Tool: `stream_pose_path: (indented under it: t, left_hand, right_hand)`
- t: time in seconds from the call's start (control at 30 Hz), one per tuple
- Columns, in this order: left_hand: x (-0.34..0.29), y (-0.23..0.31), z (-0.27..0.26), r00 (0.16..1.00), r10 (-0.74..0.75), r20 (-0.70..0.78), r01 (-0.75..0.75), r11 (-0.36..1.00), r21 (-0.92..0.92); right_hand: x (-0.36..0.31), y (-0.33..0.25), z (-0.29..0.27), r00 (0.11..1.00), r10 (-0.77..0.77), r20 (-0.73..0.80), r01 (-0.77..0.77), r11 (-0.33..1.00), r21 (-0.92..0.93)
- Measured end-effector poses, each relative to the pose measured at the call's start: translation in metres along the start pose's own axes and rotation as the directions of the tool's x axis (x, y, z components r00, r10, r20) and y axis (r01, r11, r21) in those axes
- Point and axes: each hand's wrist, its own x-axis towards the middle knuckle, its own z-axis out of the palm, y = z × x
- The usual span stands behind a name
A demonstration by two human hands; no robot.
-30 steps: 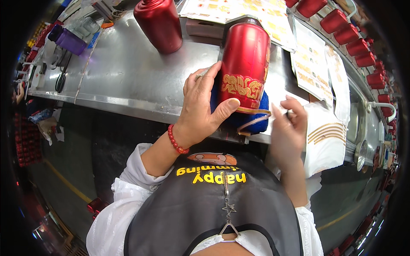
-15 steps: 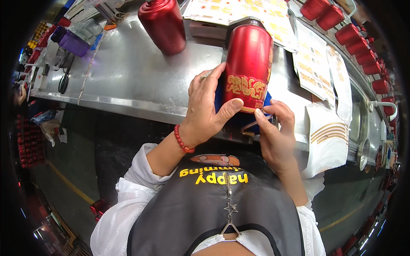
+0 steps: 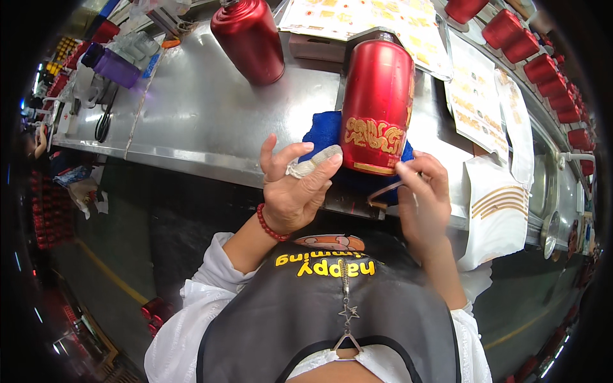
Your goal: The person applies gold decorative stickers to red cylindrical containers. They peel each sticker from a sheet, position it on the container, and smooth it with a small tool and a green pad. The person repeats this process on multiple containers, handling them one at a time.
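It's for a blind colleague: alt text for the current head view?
A gold-patterned red bottle rests on blue cloth, a person's right hand at its near end; the left hand, with pale fabric, is beside it.

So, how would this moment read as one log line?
left hand: white cloth at thumb | right hand: at base of gold-patterned red bottle | blue cloth: beneath bottle

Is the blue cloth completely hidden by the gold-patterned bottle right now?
No, the blue cloth shows plainly past the left edge of the gold-patterned bottle, near the left hand.
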Motion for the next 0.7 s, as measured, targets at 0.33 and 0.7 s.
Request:
stream_pose_path:
  t: [0.33, 0.7]
  left_hand:
    - [0.030, -0.008, 0.030, 0.999, -0.023, 0.040, 0.035, 0.953, -0.302]
    - [0.029, -0.009, 0.005, 0.948, 0.318, 0.001, -0.311, 0.928, -0.207]
  right_hand:
    - [0.019, 0.006, -0.008, 0.962, 0.224, 0.157, -0.237, 0.969, 0.069]
    - [0.039, 0.010, -0.058, 0.818, 0.220, 0.531, -0.507, 0.711, 0.488]
